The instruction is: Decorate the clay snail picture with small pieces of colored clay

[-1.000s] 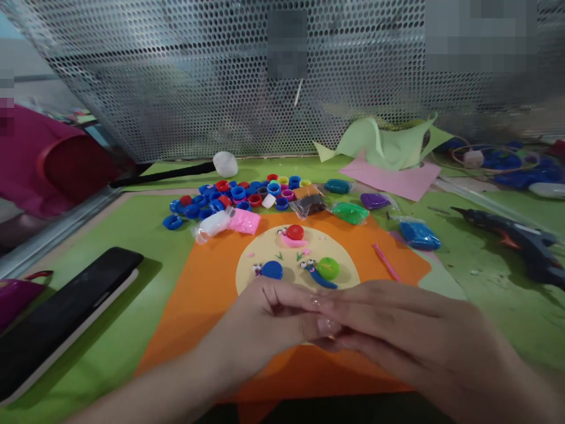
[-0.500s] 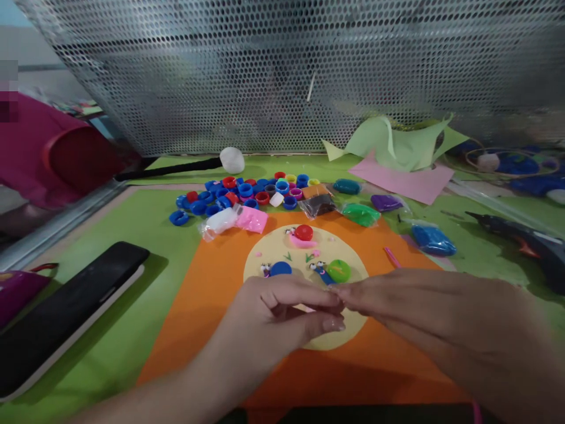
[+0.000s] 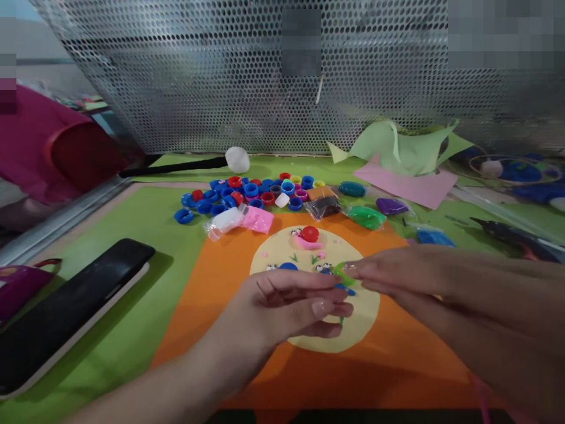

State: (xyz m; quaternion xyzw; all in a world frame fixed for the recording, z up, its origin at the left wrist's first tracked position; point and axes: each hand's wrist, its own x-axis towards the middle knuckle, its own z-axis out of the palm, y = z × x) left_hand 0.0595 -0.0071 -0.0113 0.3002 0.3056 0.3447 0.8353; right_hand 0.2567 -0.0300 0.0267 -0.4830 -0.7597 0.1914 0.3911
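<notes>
My left hand (image 3: 282, 306) and my right hand (image 3: 424, 282) meet fingertip to fingertip above a pale yellow paper circle (image 3: 357, 330) glued on an orange sheet (image 3: 212, 282). Both hands have the fingers pressed together; a tiny dark green bit shows under them, too small to name. On the circle sit snail shapes made of clay with bottle caps: a red cap (image 3: 309, 234), a blue cap (image 3: 288, 266) and a green cap (image 3: 339, 271), partly hidden by my fingers.
A pile of blue and red bottle caps (image 3: 247, 193) and bags of coloured clay (image 3: 366, 217) lie behind the orange sheet. A black phone (image 3: 70, 306) lies left. A glue gun (image 3: 512, 235) lies right. Perforated metal screen (image 3: 220, 70) behind; a person in magenta (image 3: 39, 147) sits left.
Both hands rose and shifted slightly away from me over the circle; the right hand's fingertips now cover the green cap. The camera drifted a little.
</notes>
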